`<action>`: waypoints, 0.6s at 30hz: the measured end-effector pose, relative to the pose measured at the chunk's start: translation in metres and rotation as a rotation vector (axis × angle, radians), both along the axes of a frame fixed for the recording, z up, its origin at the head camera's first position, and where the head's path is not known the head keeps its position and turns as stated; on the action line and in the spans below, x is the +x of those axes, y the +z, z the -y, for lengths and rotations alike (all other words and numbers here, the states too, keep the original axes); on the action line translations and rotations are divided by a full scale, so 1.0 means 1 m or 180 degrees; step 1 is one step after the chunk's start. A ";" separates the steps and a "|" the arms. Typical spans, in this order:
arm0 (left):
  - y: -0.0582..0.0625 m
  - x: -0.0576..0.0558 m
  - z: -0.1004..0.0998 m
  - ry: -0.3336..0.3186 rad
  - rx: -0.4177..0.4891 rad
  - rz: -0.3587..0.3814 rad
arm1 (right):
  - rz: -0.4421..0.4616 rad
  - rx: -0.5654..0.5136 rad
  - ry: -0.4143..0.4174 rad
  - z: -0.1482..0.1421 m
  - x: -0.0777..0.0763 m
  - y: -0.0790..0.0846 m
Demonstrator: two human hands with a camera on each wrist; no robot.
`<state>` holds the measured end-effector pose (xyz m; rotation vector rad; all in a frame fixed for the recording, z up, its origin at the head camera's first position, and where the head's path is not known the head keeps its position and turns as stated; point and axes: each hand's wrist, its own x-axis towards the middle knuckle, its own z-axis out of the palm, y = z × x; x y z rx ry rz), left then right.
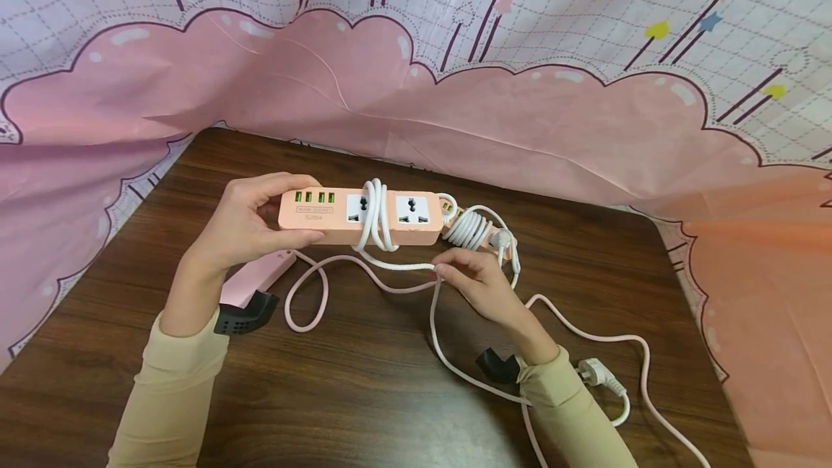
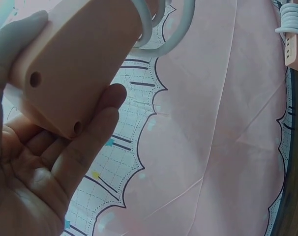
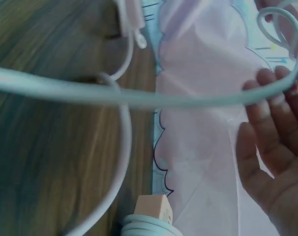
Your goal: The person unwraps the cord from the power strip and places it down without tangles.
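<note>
My left hand (image 1: 237, 222) grips the left end of a peach power strip (image 1: 338, 237), thumb along the front side and fingers over the back. The strip is raised above the table, its sockets and green USB ports facing up. Several turns of its white cord (image 1: 374, 215) wrap around the middle. From that wrap the cord runs to my right hand (image 1: 477, 284), where the thumb and fingertips pinch it. Beyond the hand it hangs down toward the table. In the right wrist view the taut cord (image 3: 188, 100) crosses the fingers. The left wrist view shows two holes in the strip's underside (image 2: 85, 54).
Behind the raised strip, a second peach power strip (image 1: 507, 245) lies with its white cord coiled around it. A pink power strip (image 1: 256, 280) sits by my left wrist, its pink cord (image 1: 305, 327) looped nearby. A white plug (image 1: 599, 375) lies near my right forearm. A patterned curtain (image 1: 416, 114) borders the table.
</note>
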<state>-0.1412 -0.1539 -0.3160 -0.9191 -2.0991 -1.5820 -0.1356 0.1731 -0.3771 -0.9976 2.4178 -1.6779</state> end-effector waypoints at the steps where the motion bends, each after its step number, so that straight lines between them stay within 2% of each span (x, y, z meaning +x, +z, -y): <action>1: 0.000 0.000 0.000 -0.0016 0.0008 0.0013 | 0.0093 -0.0181 -0.0002 0.000 -0.001 0.001; 4: -0.001 0.000 -0.001 -0.0058 0.0022 0.0045 | 0.0251 -0.0584 0.0007 -0.001 -0.005 0.004; 7: -0.001 0.000 -0.002 -0.0102 0.0023 0.0058 | 0.0349 -0.0796 -0.0070 -0.001 -0.008 0.010; 13: -0.001 0.000 -0.004 -0.0227 0.0013 0.0037 | 0.0506 -0.1135 -0.0562 -0.002 -0.014 0.023; 18: -0.001 0.000 -0.005 -0.0353 0.0039 0.0015 | 0.0598 -0.1240 -0.0963 -0.004 -0.014 0.035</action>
